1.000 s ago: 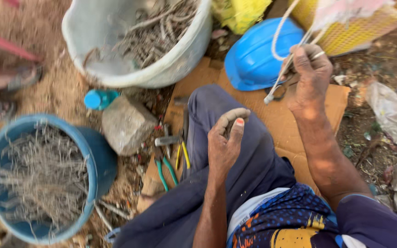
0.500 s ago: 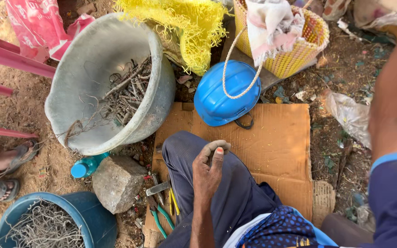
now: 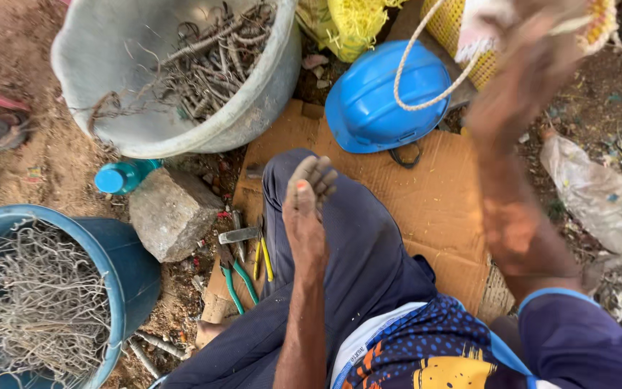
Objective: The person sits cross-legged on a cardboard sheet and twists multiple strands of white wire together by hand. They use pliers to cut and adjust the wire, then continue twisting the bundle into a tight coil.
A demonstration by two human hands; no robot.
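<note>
- I sit on bare sandy ground (image 3: pixel 30 79), littered with stones and scraps; a flattened sheet of brown cardboard (image 3: pixel 440 209) lies under my leg and reaches out ahead to my right.
- A big grey tub (image 3: pixel 109 86) stands ahead on my left, tipped toward me, with a tangle of rusty bent wire (image 3: pixel 210 65) in it.
- A blue bucket (image 3: pixel 127 270) sits close at my left, heaped with pale thin wire; its rim runs out of view at the bottom.
- A blue hard hat (image 3: pixel 379 97) rests at the far edge of the cardboard, a pale rope (image 3: pixel 419 72) looped over it, a yellow basket (image 3: pixel 462 36) behind.
- A grey stone block (image 3: pixel 170 223) sits between tub and bucket, just beside my knee, a small blue bottle (image 3: pixel 120 176) near it.
- Open cardboard lies to the right of my leg; crumpled plastic (image 3: pixel 599 202) borders its right edge.
- My left hand (image 3: pixel 307 198) rests on my knee, fingers loosely bent together, gripping nothing I can make out.
- My right hand (image 3: pixel 520 86) is raised and blurred; I cannot tell its grip.
- Green-handled pliers (image 3: pixel 235 277), yellow-handled ones and a hammer head (image 3: pixel 239 234) lie at the cardboard's left edge, just left of my leg.
</note>
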